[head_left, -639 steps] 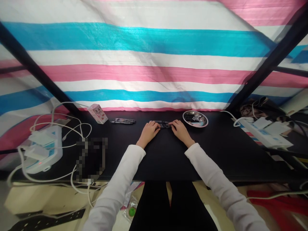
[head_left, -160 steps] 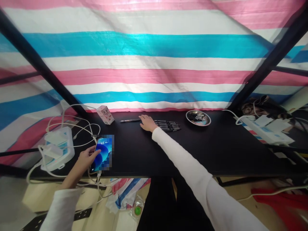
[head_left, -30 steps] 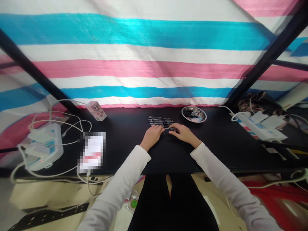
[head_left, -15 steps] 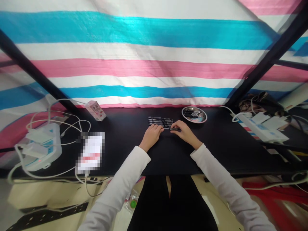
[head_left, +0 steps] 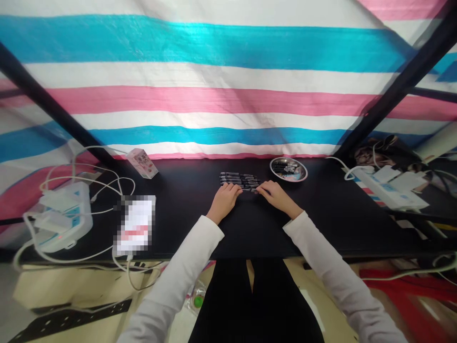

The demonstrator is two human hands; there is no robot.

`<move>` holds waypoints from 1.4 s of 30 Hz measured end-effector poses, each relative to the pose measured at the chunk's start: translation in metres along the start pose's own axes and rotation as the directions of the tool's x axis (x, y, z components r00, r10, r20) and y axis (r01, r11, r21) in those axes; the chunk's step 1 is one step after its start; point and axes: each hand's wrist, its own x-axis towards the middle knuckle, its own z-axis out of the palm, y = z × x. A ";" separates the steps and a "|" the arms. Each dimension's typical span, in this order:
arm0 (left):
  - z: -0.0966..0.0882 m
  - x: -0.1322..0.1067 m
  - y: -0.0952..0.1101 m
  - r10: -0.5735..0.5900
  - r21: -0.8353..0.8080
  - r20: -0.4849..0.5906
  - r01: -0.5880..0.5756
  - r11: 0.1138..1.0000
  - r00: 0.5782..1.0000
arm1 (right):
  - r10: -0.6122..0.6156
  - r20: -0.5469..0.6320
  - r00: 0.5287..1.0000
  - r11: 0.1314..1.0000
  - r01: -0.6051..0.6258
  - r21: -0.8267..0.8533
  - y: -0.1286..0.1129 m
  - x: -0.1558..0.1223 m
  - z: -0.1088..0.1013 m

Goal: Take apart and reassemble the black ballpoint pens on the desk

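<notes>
Dark pens (head_left: 229, 175) with grey parts lie side by side in a left group on the black table, pointing across it. Against their right ends sits a second group of dark pen pieces (head_left: 251, 180). My left hand (head_left: 225, 197) is at the near end of the left group, fingers closed on a pen that is mostly hidden beneath them. At the near end of the right group, my right hand (head_left: 274, 196) pinches a small dark pen piece between thumb and fingers. A short length of it shows between the two hands.
A round metal dish (head_left: 303, 177) with more pen parts stands behind my right hand. At left are a small pink-white box (head_left: 142, 163), a blurred-out phone-like object (head_left: 137, 226) and a power strip (head_left: 80, 209) with cables. Another power strip (head_left: 396, 193) lies at right.
My right hand has shifted slightly right and opened less of a gap above the pinched piece. More of the right group shows. My left hand has stayed nearly still.
</notes>
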 end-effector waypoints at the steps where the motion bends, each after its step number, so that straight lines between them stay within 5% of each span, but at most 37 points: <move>1: 0.000 0.000 0.000 0.002 0.002 0.002 -0.002 1.000 1.000 | 0.007 0.003 1.000 1.000 -0.007 0.015 0.000 0.000 0.001; 11: -0.004 -0.001 -0.001 -0.004 -0.043 0.025 0.005 0.999 1.000 | 0.010 -0.147 0.989 0.992 0.009 0.129 -0.006 0.000 0.000; 20: -0.006 -0.001 -0.002 -0.016 -0.080 0.008 0.017 0.997 1.000 | -0.033 -0.026 0.999 0.999 0.032 -0.022 -0.010 -0.001 0.008; 26: -0.004 -0.001 -0.002 -0.005 -0.053 0.042 0.007 0.999 0.999 | -0.064 -0.062 0.996 0.997 0.066 0.035 -0.003 0.001 0.004; 36: -0.008 -0.002 -0.006 -0.045 -0.038 0.058 0.047 0.998 0.997 | 0.028 -0.145 0.989 0.997 -0.017 0.072 0.000 0.000 -0.003; 42: -0.011 -0.003 -0.009 -0.134 -0.027 -0.029 0.133 0.991 0.991 | 0.104 -0.189 0.977 0.990 -0.084 0.112 0.007 -0.001 -0.003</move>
